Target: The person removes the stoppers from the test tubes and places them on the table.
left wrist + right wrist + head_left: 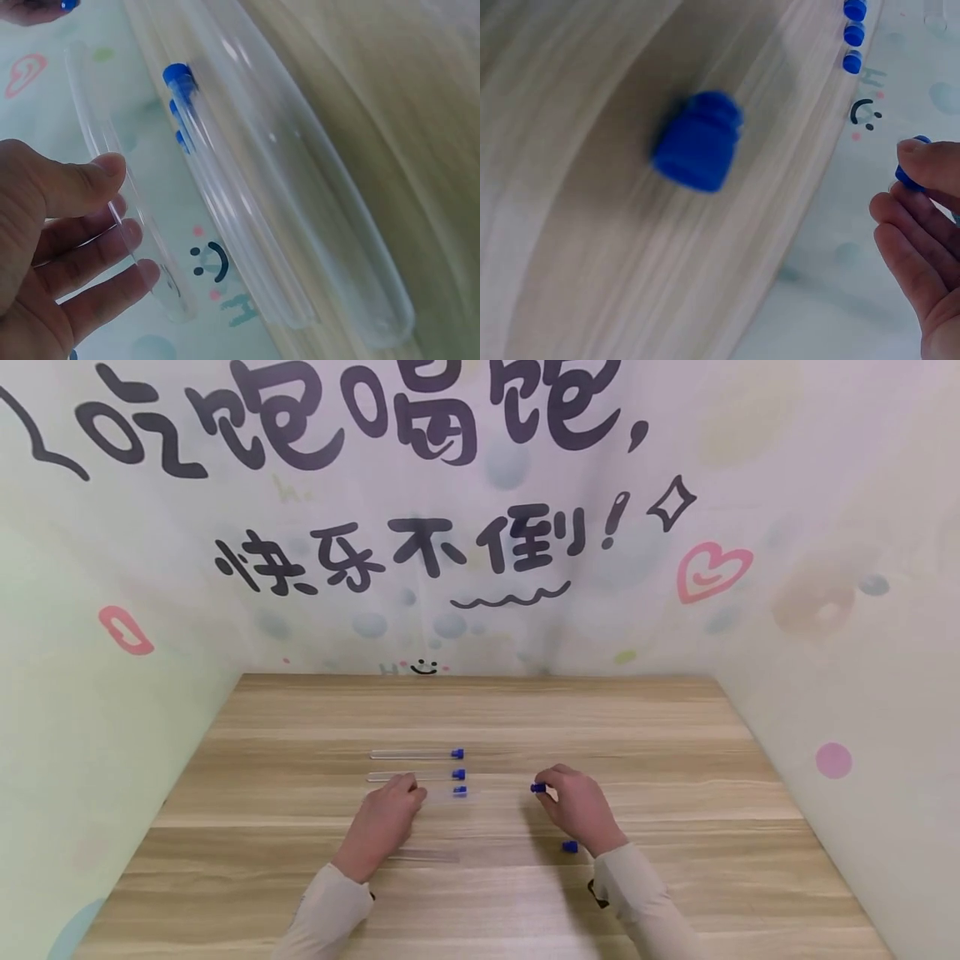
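My left hand [382,822] pinches a clear, uncapped test tube [97,120] between thumb and fingers, lifted above the table. Between thumb and fingertips of my right hand [581,806] is a blue cap [538,787], apart from the tube. Close to the left hand lie three test tubes with blue caps [458,774], side by side with their caps to the right; the hand partly hides the nearest ones. Another uncapped test tube [427,856] lies nearer the front, just right of the left wrist. A loose blue cap [570,847] rests on the table by the right wrist.
All of this is on a wood-grain table [660,718]. A pale printed wall [480,635] with dark lettering stands along its back edge, and light walls rise on both sides.
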The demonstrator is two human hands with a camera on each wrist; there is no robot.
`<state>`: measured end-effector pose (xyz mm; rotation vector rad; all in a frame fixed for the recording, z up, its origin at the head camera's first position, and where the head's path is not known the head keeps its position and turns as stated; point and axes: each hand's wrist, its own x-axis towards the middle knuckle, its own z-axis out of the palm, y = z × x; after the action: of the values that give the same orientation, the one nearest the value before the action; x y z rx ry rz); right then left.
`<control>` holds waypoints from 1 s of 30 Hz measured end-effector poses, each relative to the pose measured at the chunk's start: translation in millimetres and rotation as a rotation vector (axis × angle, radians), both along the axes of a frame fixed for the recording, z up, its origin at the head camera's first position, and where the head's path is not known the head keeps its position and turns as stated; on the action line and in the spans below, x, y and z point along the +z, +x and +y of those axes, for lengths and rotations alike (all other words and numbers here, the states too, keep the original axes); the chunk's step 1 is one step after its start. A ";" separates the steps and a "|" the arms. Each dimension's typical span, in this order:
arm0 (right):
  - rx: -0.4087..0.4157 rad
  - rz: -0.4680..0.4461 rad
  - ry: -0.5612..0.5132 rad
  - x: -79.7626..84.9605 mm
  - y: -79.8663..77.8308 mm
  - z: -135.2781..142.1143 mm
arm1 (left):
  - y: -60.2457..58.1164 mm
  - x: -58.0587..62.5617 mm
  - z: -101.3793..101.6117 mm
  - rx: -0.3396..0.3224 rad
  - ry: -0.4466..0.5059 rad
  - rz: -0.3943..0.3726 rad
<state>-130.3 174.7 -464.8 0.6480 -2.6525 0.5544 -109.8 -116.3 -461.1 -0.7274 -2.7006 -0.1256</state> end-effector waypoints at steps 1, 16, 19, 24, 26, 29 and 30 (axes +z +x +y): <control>-0.009 -0.008 -0.001 -1.1 0.5 2.3 | 0.4 0.0 -1.3 0.002 -0.002 0.003; -0.080 -0.124 0.058 -12.3 14.2 24.3 | 7.0 -12.2 -13.9 0.016 -0.036 -0.002; -0.081 -0.132 0.067 -13.8 17.3 28.0 | 8.2 -15.0 -14.9 0.024 -0.036 -0.013; -0.094 -0.161 0.076 -16.7 19.1 30.9 | 9.5 -17.0 -17.0 0.028 -0.028 0.002; -0.099 -0.176 0.078 -18.0 19.7 31.5 | 10.0 -17.9 -17.8 0.029 -0.032 -0.001; -0.104 -0.192 0.076 -19.9 19.4 32.3 | 10.5 -18.4 -19.0 0.030 -0.023 -0.014; -0.109 -0.196 0.076 -20.6 18.9 32.6 | 10.2 -18.8 -19.4 0.031 -0.019 -0.014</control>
<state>-111.4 207.3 -485.4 0.4883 -2.8838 0.5111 -99.6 -135.7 -479.8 -0.6918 -2.7288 -0.0983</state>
